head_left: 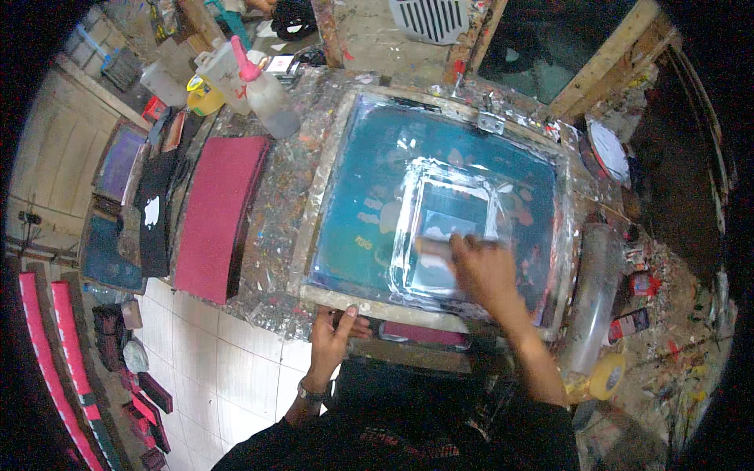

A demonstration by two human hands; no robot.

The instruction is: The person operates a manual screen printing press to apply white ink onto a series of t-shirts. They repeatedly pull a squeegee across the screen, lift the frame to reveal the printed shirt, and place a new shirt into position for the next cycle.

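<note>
The blue screen (369, 196) lies flat on the stained table (287, 180), set in a pale frame (322, 222). A white painted border (406, 228) makes a rectangle around a lighter window near its middle. Over this window is the right hand (481, 271), a little blurred; its fingers are closed on a short brown bar (432, 249), which sticks out to the left. The left hand (338, 336) is at the front edge of the frame, near the left corner. Its thumb stands apart from the fingers, but I cannot tell whether they clamp the edge. On that wrist is a watch (311, 392).

At the far edge of the frame is a metal hinge (491, 122). To the left lies a thick dark-red stack (220, 216), and behind it stands a bottle (271, 106) with a pink top. On the right side are a clear tube (593, 298) and a yellow tape roll (606, 377). White tiles (243, 373) cover the floor at lower left.
</note>
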